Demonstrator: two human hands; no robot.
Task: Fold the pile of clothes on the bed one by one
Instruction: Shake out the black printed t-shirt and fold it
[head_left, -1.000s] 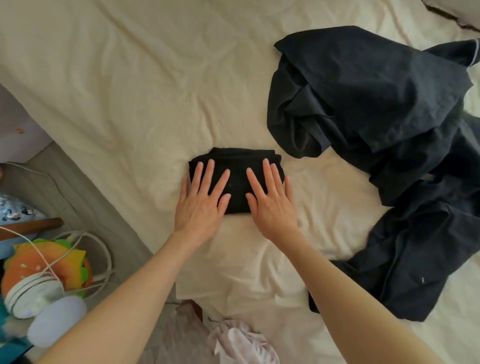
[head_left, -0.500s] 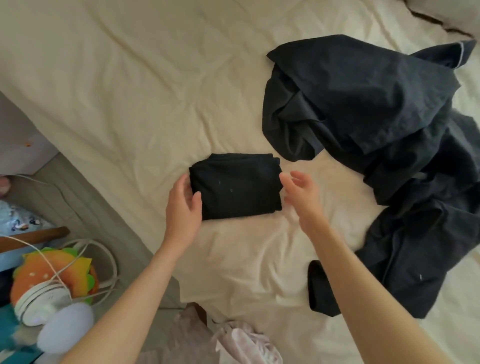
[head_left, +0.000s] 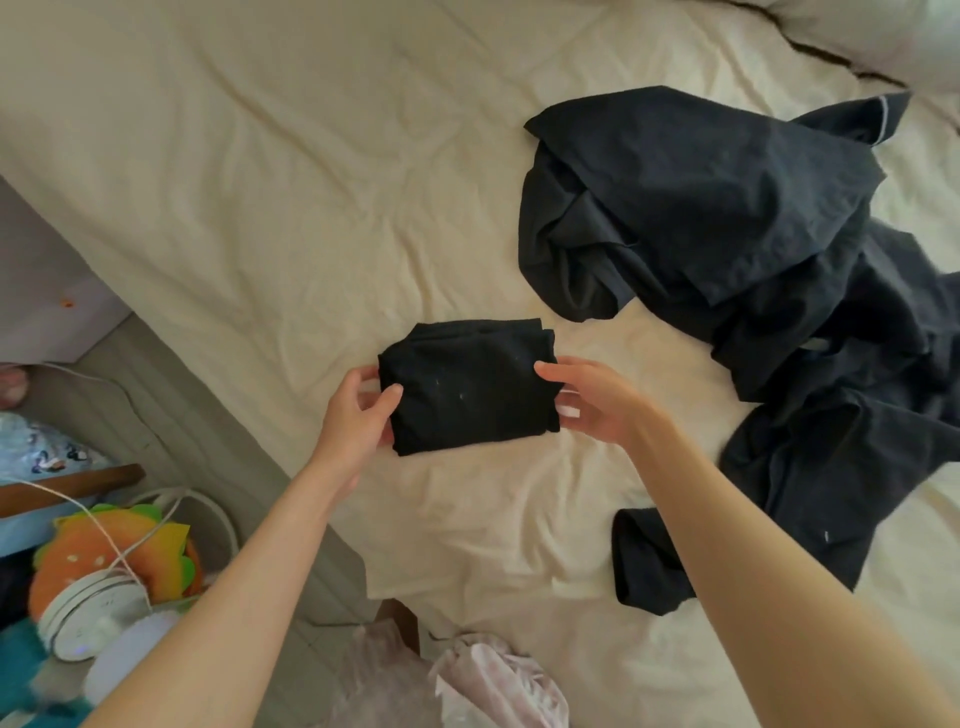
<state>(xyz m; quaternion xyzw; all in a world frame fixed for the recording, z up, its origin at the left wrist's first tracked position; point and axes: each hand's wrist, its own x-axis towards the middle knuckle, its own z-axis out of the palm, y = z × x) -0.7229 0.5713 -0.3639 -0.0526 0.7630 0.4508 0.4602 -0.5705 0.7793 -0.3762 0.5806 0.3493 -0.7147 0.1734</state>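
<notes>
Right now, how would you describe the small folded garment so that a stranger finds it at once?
On the cream bed sheet, look near its lower middle, left of the loose dark pile of clothes. The folded black garment lies between the left hand and right hand; it alone is a neat rectangle.

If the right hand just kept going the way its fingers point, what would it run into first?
The right hand points leftward at the folded black garment and already grips its right edge, thumb on top. So it would meet that bundle at once. Beyond it lies the left hand, holding the other edge.
</notes>
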